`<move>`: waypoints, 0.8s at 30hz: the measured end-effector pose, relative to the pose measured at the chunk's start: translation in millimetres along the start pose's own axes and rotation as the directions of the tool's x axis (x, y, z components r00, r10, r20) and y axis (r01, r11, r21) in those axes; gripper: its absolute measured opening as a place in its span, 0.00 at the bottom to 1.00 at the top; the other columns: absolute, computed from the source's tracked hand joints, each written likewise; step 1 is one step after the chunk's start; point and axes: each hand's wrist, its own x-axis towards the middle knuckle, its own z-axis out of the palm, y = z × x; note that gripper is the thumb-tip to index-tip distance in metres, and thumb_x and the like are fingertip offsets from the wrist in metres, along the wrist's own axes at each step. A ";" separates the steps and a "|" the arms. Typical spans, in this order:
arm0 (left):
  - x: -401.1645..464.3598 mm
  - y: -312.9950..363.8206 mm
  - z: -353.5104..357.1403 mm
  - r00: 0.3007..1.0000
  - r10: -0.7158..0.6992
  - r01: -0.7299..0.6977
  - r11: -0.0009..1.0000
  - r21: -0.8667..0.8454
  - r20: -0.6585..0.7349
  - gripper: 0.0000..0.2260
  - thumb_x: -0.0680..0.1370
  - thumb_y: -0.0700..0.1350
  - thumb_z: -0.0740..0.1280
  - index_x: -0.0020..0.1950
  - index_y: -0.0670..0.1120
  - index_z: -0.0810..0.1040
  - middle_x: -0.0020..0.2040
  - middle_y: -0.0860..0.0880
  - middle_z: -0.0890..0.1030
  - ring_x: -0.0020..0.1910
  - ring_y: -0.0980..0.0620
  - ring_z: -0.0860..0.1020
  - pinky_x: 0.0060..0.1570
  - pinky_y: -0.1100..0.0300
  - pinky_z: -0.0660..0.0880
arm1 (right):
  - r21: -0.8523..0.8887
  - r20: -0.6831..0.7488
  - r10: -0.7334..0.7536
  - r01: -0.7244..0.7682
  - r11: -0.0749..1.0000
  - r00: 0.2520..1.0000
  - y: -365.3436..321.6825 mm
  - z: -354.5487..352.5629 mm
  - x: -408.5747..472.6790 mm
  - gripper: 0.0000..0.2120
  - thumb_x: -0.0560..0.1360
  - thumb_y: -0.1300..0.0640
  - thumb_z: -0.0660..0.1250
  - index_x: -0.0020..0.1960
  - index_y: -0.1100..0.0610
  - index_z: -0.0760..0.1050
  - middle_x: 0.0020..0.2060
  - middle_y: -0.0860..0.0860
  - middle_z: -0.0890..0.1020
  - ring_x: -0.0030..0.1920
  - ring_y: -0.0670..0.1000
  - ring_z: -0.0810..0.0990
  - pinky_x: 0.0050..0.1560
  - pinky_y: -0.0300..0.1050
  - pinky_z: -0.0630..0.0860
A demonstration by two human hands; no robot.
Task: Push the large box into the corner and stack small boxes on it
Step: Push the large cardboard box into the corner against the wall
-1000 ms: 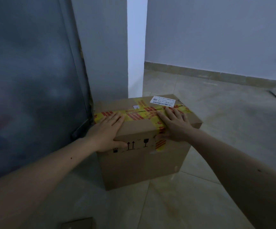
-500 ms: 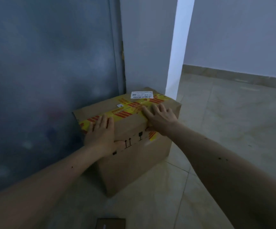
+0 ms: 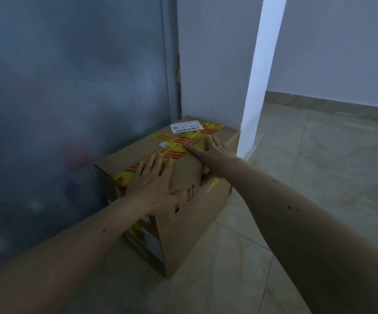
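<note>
Now both hands — left (image 3: 155, 184), right (image 3: 215, 156) — press spread flat on the large box (image 3: 190, 214), its far edge against the wall (image 3: 213, 64).

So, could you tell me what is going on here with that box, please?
A person has both hands flat on the near top edge of a large cardboard box, left hand and right hand, pressing it into the corner between the dark door and the wall. No small boxes are on it yet.
</note>
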 end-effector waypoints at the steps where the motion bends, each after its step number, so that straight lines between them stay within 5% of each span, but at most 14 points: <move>1: 7.4 4.0 -0.7 1.000 -0.011 0.011 1.000 -0.002 0.008 0.41 0.76 0.67 0.54 0.78 0.48 0.37 0.79 0.44 0.36 0.78 0.45 0.36 0.76 0.46 0.40 | -0.007 0.009 0.005 -0.005 1.000 1.000 4.9 -1.8 2.9 0.58 0.62 0.39 0.77 0.77 0.38 0.38 0.75 0.66 0.52 0.77 0.67 0.48 0.74 0.61 0.54; 9: 36.7 26.8 -0.7 0.997 -0.073 0.073 0.997 -0.021 -0.004 0.39 0.76 0.66 0.52 0.78 0.49 0.39 0.80 0.43 0.38 0.78 0.44 0.38 0.75 0.47 0.41 | -0.102 0.019 -0.034 0.036 0.994 0.999 37.3 -5.3 26.3 0.58 0.62 0.37 0.76 0.76 0.36 0.37 0.71 0.64 0.61 0.74 0.65 0.60 0.66 0.61 0.70; 24: 27.3 39.2 4.5 0.989 -0.136 0.134 0.991 -0.027 -0.067 0.37 0.78 0.64 0.51 0.79 0.48 0.41 0.80 0.42 0.40 0.78 0.44 0.40 0.76 0.47 0.42 | -0.157 -0.033 -0.105 0.099 0.983 0.994 42.3 0.9 24.6 0.58 0.63 0.35 0.74 0.77 0.39 0.36 0.70 0.64 0.62 0.73 0.64 0.61 0.65 0.60 0.71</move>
